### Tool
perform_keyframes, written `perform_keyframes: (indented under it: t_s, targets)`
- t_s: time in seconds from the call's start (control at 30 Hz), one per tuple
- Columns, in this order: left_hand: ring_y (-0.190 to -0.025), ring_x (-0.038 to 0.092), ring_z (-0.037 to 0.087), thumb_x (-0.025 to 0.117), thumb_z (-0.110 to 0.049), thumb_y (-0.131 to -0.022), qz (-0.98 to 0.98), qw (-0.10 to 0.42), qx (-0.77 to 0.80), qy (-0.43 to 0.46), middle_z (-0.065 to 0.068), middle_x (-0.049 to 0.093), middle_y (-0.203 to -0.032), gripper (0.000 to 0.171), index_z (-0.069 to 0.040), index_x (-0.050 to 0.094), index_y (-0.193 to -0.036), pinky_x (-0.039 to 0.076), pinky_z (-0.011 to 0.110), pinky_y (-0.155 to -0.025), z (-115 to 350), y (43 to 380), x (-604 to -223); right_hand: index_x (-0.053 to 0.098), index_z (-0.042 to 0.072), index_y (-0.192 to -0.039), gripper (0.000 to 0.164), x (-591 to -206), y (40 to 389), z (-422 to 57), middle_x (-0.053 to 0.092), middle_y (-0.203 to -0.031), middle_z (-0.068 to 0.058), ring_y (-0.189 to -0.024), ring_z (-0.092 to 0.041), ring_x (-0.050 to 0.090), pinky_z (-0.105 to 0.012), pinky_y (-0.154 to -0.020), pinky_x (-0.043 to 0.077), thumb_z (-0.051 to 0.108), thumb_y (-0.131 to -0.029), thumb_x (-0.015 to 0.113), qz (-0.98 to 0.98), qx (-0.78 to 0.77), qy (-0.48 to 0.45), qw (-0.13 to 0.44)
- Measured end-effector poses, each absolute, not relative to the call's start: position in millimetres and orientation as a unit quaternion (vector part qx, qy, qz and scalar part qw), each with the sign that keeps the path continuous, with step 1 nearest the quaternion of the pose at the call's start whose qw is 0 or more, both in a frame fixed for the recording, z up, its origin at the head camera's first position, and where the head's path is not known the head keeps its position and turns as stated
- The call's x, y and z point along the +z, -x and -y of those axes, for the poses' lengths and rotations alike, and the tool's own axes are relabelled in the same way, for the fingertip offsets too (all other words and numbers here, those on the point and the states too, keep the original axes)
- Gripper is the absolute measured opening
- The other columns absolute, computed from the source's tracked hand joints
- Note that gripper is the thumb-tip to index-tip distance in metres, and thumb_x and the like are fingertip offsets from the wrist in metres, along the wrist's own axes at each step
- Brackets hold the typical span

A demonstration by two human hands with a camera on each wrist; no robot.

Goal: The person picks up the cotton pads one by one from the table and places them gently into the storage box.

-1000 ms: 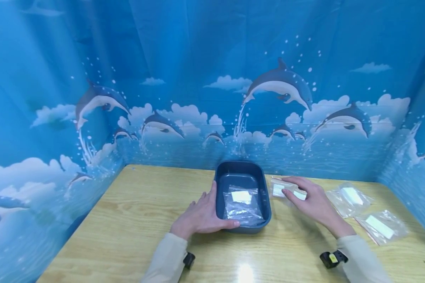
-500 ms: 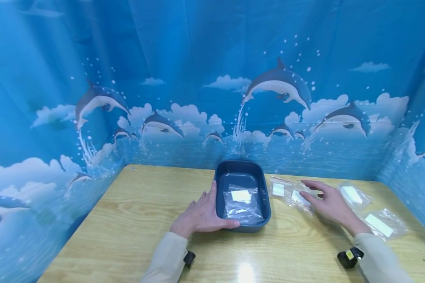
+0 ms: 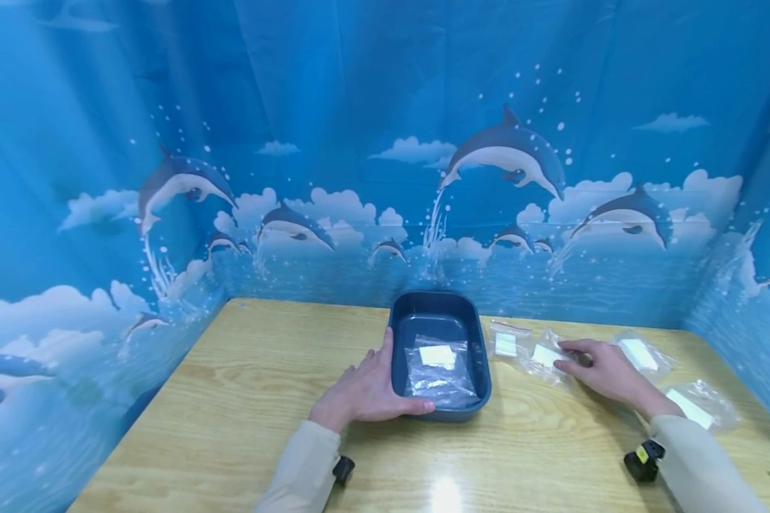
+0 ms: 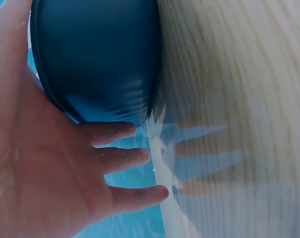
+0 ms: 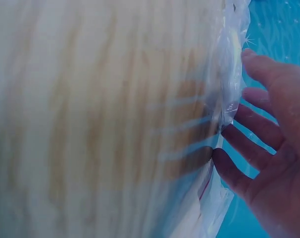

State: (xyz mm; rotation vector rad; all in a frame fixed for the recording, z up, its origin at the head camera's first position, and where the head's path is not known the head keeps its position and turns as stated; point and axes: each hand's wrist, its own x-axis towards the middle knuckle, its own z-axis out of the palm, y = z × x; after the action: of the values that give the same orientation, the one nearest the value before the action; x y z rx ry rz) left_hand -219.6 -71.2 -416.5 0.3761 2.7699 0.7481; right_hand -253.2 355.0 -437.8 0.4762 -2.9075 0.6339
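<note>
A dark blue plastic bin (image 3: pixel 478 356) stands on the table and holds clear zip bags (image 3: pixel 439 374) with a white label. My left hand (image 3: pixel 368 388) rests at its near left corner, thumb over the front rim, fingers straight along the side. In the left wrist view, those fingers (image 4: pixel 123 159) are extended beside the bin wall (image 4: pixel 95 59). My right hand (image 3: pixel 606 370) is low over a clear zip bag with a white label (image 3: pixel 544 355), its fingertips at the bag's right edge. The right wrist view shows relaxed, spread fingers (image 5: pixel 254 144) against clear plastic (image 5: pixel 229 89).
Another small labelled zip bag (image 3: pixel 505 343) lies between the bin and the right hand's bag. Two more bags, one farther back (image 3: pixel 642 354) and one nearer (image 3: pixel 706 406), lie at the right; the forearm partly covers the nearer one. A dolphin-print curtain (image 3: pixel 359 235) borders the wooden table (image 3: pixel 282 356).
My right hand has moved right, off the small bag beside the bin and over to the right edge of the middle bag. The left hand and the bin have stayed put.
</note>
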Motion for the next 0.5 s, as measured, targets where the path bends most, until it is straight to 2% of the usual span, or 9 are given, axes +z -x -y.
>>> perform_keyframes:
  t_s: [0.17, 0.37, 0.5]
  targets:
    - [-0.155, 0.028, 0.043, 0.069, -0.084, -0.071, -0.95, 0.126, 0.257, -0.128, 0.022, 0.027, -0.167, 0.14, -0.018, -0.009, -0.166, 0.028, 0.066, -0.122, 71.3, 219.7, -416.5, 0.073, -0.003, -0.119, 0.041, -439.8, 255.1, -353.3, 0.071, -0.119, -0.03, -0.109, -0.051, 0.066, -0.066, -0.094, 0.052, 0.029, -0.093, 0.076, 0.965, 0.196, -0.165, 0.062]
    - [-0.154, 0.029, 0.044, 0.068, -0.085, -0.071, -0.95, 0.131, 0.253, -0.125, 0.023, 0.029, -0.166, 0.139, -0.02, -0.01, -0.166, 0.029, 0.065, -0.122, 70.9, 220.2, -416.7, 0.077, -0.001, -0.105, 0.021, -442.7, 257.2, -354.5, 0.075, -0.11, -0.024, -0.103, -0.047, 0.069, -0.064, -0.09, 0.055, 0.016, -0.093, 0.074, 0.962, 0.192, -0.178, 0.081]
    - [-0.154, 0.029, 0.044, 0.069, -0.085, -0.07, -0.95, 0.129, 0.256, -0.125, 0.022, 0.029, -0.167, 0.14, -0.02, -0.01, -0.166, 0.029, 0.065, -0.122, 70.8, 220.7, -416.6, 0.079, -0.001, -0.102, 0.017, -444.0, 258.0, -354.5, 0.076, -0.106, -0.022, -0.1, -0.046, 0.07, -0.063, -0.088, 0.055, 0.012, -0.093, 0.072, 0.959, 0.193, -0.186, 0.09]
